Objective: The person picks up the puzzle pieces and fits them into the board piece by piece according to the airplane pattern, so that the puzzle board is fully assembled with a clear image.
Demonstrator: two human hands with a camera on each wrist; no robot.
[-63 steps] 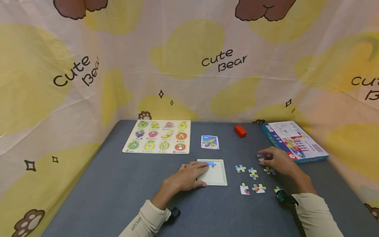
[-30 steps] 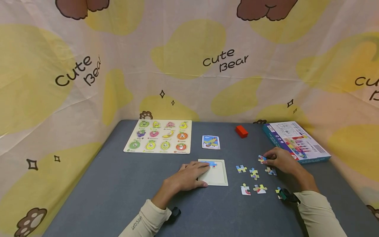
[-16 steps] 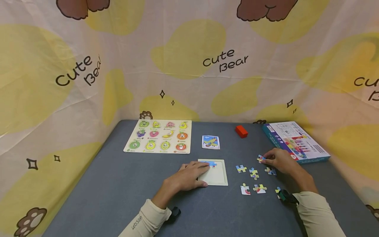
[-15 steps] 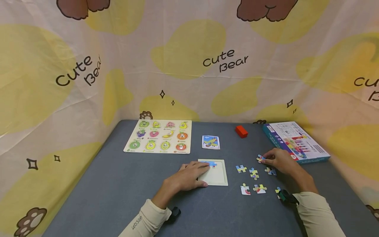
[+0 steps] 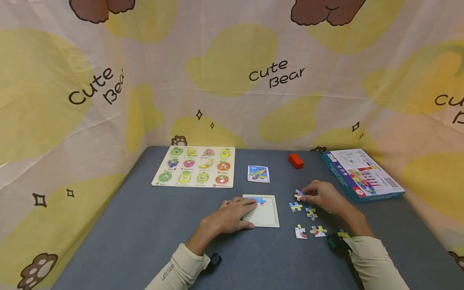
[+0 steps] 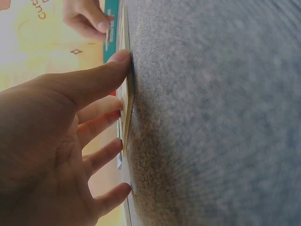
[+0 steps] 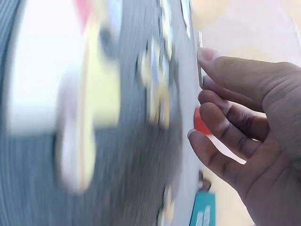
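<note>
My left hand [image 5: 228,215] rests with its fingers extended over the left part of a shallow white puzzle tray [image 5: 266,219]. In the left wrist view its thumb touches the tray's edge [image 6: 128,92]. A blue piece [image 5: 260,201] lies at the tray's top, partly hidden by the fingers. My right hand [image 5: 324,197] pinches a jigsaw piece [image 5: 299,195] between thumb and forefinger, to the right of the tray. Edge-on in the right wrist view, that piece [image 7: 201,61] is off the table. Several loose pieces, among them a red-and-white one [image 5: 300,232], lie under and in front of this hand.
Behind the tray lies a picture card with a yellow plane [image 5: 258,174]. A fruit board [image 5: 193,167] lies at the back left. A red block [image 5: 296,161] stands at the back, and a flat teal-edged box [image 5: 366,173] occupies the back right.
My right hand has drawn a jigsaw piece from beside the box and carried it left, towards the tray. The left hand has stayed on the tray.
</note>
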